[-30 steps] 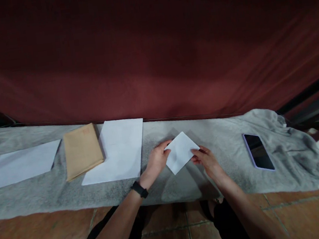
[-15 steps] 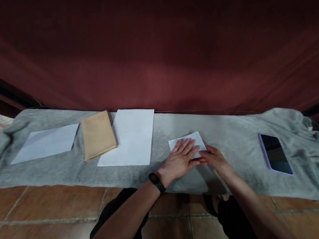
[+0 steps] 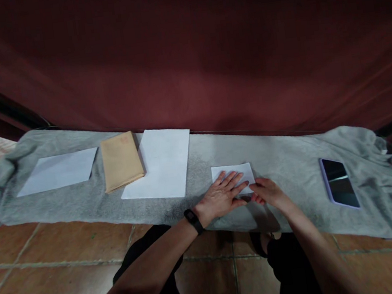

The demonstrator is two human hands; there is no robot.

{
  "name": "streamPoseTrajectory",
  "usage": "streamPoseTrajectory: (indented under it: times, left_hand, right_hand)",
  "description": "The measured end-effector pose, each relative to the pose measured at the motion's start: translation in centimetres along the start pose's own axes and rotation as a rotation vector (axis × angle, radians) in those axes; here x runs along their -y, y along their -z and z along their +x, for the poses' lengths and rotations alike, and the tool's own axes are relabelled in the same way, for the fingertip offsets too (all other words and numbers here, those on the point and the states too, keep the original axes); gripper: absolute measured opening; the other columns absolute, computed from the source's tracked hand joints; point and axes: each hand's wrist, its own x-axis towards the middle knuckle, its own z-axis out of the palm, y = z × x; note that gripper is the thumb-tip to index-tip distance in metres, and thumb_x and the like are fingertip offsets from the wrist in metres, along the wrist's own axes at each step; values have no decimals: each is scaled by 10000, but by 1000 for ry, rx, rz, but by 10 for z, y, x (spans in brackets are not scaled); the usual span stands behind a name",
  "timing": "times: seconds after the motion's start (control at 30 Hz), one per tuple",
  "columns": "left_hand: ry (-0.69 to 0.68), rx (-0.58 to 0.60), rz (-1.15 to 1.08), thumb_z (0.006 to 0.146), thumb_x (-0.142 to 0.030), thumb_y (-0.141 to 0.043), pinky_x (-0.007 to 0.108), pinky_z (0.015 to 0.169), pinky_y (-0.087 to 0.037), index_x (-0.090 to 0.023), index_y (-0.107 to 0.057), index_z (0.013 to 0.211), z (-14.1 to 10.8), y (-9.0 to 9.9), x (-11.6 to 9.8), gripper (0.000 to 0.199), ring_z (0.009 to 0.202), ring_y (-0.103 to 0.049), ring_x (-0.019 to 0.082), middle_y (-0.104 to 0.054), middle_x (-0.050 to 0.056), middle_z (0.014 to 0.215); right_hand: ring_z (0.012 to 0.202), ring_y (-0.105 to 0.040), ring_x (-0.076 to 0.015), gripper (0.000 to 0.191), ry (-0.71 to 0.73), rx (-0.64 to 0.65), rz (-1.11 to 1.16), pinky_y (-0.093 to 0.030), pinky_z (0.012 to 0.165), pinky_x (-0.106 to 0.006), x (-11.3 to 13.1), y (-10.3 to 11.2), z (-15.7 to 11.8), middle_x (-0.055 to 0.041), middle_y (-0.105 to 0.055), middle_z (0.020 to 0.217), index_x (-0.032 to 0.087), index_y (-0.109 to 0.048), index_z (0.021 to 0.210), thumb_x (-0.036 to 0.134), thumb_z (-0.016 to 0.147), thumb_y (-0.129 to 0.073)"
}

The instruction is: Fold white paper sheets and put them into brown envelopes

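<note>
A small white sheet of paper (image 3: 245, 173), squarish and perhaps folded, lies on the grey cloth in front of me. My left hand (image 3: 222, 195) rests flat on it with fingers spread, covering its left and middle part. At the paper's lower right corner, my right hand (image 3: 267, 192) has its fingers drawn together in a pinch on the edge. The fingertips of that hand partly hide the corner.
The grey cloth (image 3: 284, 159) covers a long, narrow surface against a dark red hanging (image 3: 188, 85). Leftward lie a large white sheet (image 3: 165, 165), a brown paper packet (image 3: 121, 160) overlapping it, and another white sheet (image 3: 60, 171). A phone (image 3: 340, 183) lies at right.
The small paper has turned slightly, its top edge now nearly level. My right hand has shifted a little right and its fingers have drawn away from my left thumb. My left hand stays flat.
</note>
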Motion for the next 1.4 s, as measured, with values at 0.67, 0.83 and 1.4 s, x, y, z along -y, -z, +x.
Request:
streamPoseTrajectory:
  times: [0.67,0.83,1.4]
  left_hand:
    - [237,23,34,1039,-548,-348,480,1272,-159,-176,-299,1578,-4,-9,14,657,1561,-174,246,-241,141,1672]
    - [247,-11,17,1037,-548,-345,489,1264,-189,-171,-330,1563,-2,-10,12,647,1553,-203,255,-273,148,1660]
    - [414,-79,71,1035,-513,-327,469,1250,-261,-33,-280,1563,-18,-18,23,715,1546,-215,294,-295,213,1637]
  right_hand:
    - [408,-524,-110,392,114,-52,-195,-362,427,-202,-8,24,-4,25,-580,457,201,-579,623,413,946,-510]
    - [932,-703,-192,426,531,-346,-148,-540,839,-298,8,-6,5,-81,-763,1050,183,-704,1105,447,1001,-386]
    - [1521,-282,-301,597,663,-524,-842,-249,1229,-497,-11,-55,23,-153,-275,1649,130,-357,1571,429,1056,-391]
